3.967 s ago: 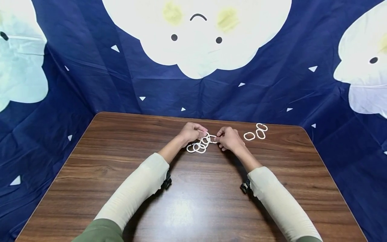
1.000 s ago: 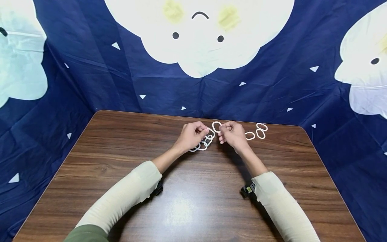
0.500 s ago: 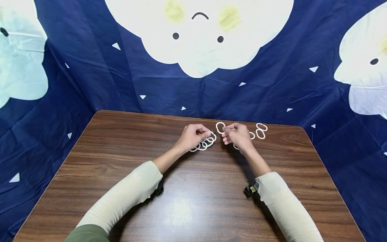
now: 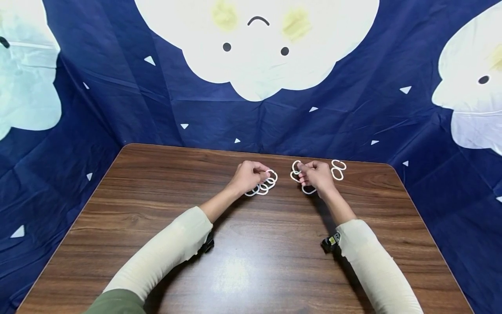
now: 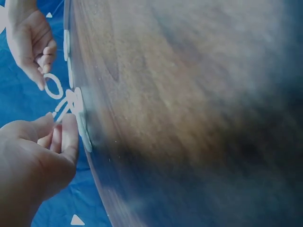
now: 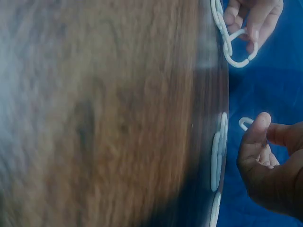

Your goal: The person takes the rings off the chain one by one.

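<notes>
My left hand (image 4: 248, 178) pinches the end link (image 6: 236, 65) of a short chain of white oval plastic links (image 4: 263, 192) between thumb and fingertips. The rest of that chain lies on the table beside the hand. To the right, my right hand (image 4: 318, 176) pinches a single white oval link (image 5: 60, 89), held apart from the chain. Close under the right hand in the head view, a loose link (image 4: 294, 179) and another link (image 4: 308, 192) lie on the table, both partly covered by the hand.
Two more white links, an upper link (image 4: 339, 169) and a lower link (image 4: 337, 179), lie at the back right of the brown wooden table (image 4: 157, 196). A dark blue cloth (image 4: 157, 113) with cloud prints hangs behind and at the sides.
Earlier, both hands were together at the chain. The right hand has since drawn away to the right with its link, over the loose links. The left hand keeps hold of the chain's end.
</notes>
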{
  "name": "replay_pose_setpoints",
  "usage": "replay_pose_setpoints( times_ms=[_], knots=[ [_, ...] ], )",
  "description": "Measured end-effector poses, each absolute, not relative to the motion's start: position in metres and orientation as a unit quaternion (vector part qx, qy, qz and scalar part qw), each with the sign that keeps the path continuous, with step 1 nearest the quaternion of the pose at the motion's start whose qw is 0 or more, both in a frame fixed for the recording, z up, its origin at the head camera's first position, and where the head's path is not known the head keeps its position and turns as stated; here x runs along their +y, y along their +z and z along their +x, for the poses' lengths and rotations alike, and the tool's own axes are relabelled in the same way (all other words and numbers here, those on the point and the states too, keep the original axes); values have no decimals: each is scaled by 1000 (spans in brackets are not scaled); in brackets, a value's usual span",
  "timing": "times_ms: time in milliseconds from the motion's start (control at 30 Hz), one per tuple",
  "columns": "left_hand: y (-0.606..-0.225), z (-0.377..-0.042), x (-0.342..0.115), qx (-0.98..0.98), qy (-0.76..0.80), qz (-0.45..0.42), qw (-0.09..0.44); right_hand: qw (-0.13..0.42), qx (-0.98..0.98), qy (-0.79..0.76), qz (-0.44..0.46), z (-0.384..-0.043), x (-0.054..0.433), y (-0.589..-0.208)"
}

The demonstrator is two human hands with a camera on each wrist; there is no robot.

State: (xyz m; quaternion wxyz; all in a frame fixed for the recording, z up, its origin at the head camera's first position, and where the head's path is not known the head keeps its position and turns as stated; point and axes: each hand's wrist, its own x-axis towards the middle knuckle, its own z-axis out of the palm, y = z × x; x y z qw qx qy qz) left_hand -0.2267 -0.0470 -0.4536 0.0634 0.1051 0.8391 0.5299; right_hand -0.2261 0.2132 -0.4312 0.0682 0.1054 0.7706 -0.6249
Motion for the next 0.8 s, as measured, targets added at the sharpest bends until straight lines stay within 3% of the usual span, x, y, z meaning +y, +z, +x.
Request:
replay_pose_setpoints(
  times_ms=[300, 533, 800],
  knots=[
    [-468, -244, -47, 849, 515, 110, 53, 83, 753, -637, 139, -235, 226, -432],
    [-458, -243, -47, 845, 525, 77, 64, 93, 755, -629, 158, -238, 229, -435],
    [-493, -280, -42, 877, 474, 58, 53, 91, 773, -605, 168, -240, 232, -439]
  ],
)
